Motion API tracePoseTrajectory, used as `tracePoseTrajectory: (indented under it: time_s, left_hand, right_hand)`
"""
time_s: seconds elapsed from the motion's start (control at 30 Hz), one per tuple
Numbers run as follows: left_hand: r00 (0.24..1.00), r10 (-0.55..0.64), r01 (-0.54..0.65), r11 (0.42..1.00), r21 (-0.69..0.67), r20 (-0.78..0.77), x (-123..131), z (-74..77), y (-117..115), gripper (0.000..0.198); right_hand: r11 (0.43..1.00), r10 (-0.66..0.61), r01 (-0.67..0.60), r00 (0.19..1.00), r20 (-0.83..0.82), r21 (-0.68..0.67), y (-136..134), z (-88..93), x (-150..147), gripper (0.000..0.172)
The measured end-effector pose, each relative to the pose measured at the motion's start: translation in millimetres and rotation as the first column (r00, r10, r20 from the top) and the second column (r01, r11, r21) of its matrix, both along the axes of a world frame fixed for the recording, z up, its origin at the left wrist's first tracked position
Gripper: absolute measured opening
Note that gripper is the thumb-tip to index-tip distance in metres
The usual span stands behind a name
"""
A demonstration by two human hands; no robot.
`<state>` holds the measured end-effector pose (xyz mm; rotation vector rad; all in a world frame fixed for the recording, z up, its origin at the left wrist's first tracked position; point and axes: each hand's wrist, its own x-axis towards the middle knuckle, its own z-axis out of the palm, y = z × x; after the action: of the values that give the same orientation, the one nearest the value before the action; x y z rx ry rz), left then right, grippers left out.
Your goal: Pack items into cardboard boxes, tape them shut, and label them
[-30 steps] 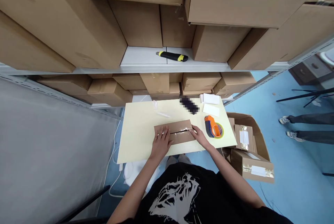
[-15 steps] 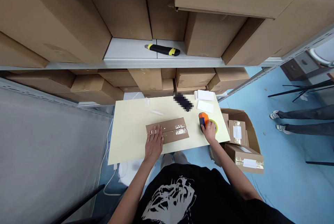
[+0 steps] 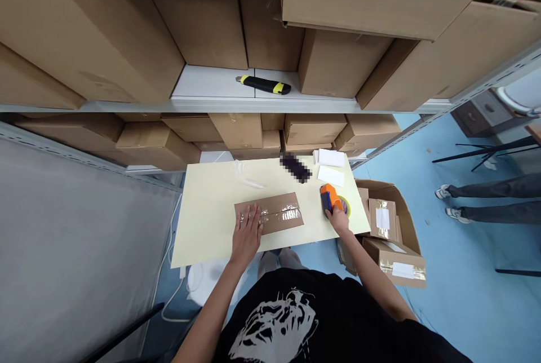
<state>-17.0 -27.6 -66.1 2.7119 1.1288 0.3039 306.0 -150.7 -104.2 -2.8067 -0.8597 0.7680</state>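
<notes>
A flat brown cardboard box [image 3: 281, 212] with shiny clear tape along its top lies on the pale yellow table [image 3: 203, 211]. My left hand [image 3: 247, 232] rests flat on the box's left end, fingers stretched out. At the table's right side my right hand [image 3: 338, 221] is closed around an orange and dark blue tape dispenser [image 3: 329, 197] with a yellow-rimmed roll of tape. Behind the dispenser lie white labels [image 3: 331, 176] and a stack of white cards [image 3: 330, 157]. A blurred-out dark object [image 3: 296, 167] lies left of them.
A black and yellow utility knife [image 3: 265, 84] lies on the shelf edge [image 3: 253, 105] above the table, among large cardboard boxes. Clear plastic scraps [image 3: 252, 184] lie behind the box. Right of the table stands an open carton [image 3: 406, 213] holding taped boxes. Another person's legs [image 3: 494, 197] show farther right.
The tape dispenser has tilted slightly in my right hand and shifted a little left. My left hand stays on the box. The whole view has shifted slightly.
</notes>
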Motion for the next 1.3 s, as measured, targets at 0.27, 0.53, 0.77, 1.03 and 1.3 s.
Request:
tracePoseTrajectory:
  time_s: [0.27,0.53,0.77,1.03,1.3]
  left_hand:
    - [1.000,0.005,-0.005,1.000,0.002,0.003,-0.4,-0.2,-0.6,0.053]
    - [1.000,0.010,-0.010,1.000,-0.005,0.014,-1.0,1.8,-0.5,0.052]
    - [0.999,0.036,-0.034,0.997,-0.067,0.036,2.4,18.0,3.2,0.049]
    - [0.938,0.210,-0.063,0.885,-0.461,0.275,23.0,62.2,8.7,0.044]
    - [0.848,0.399,0.078,0.556,-0.827,0.349,33.9,58.5,9.7,0.036]
  right_hand:
    - [0.849,-0.056,0.232,0.933,-0.355,0.475,-24.5,78.8,10.0,0.053]
    - [0.699,0.151,0.495,0.604,-0.783,0.516,23.0,120.0,-53.3,0.051]
    - [0.750,0.158,0.515,0.470,-0.868,0.415,56.9,85.5,-89.8,0.047]
    - [0.799,0.142,0.452,0.499,-0.855,0.396,56.1,80.4,-84.0,0.052]
    - [0.830,0.265,0.343,0.451,-0.852,0.439,64.5,83.7,-109.0,0.057]
